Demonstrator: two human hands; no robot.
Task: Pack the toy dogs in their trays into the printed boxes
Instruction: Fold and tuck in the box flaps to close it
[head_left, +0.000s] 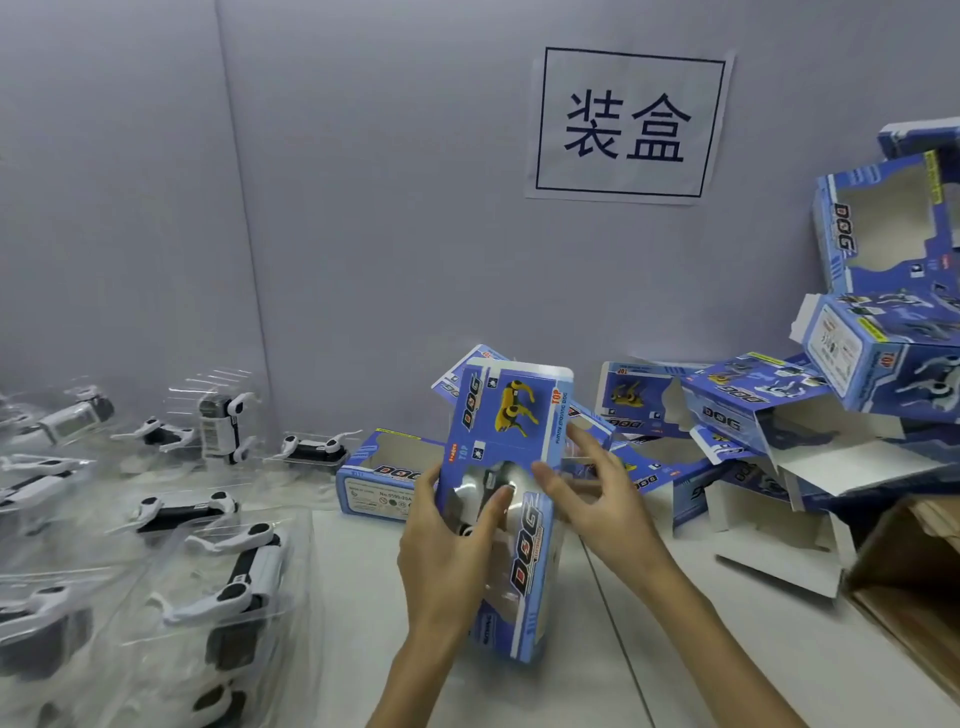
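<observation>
A blue printed box (511, 415) stands on end at the middle of the table, and a black and white toy dog shows through its clear window. My left hand (447, 551) grips the box's left side, thumb across the window. My right hand (602, 499) is at the box's right edge with fingers spread and loosely bent; whether it holds the box is unclear. Several white and black toy dogs in clear trays (228, 577) lie on the left of the table.
An empty printed box (379, 478) lies just behind the held one. A heap of empty printed boxes (769, 415) fills the right side and leans on the wall. A brown carton (914, 587) sits at the right edge. A paper sign (628, 122) hangs on the wall.
</observation>
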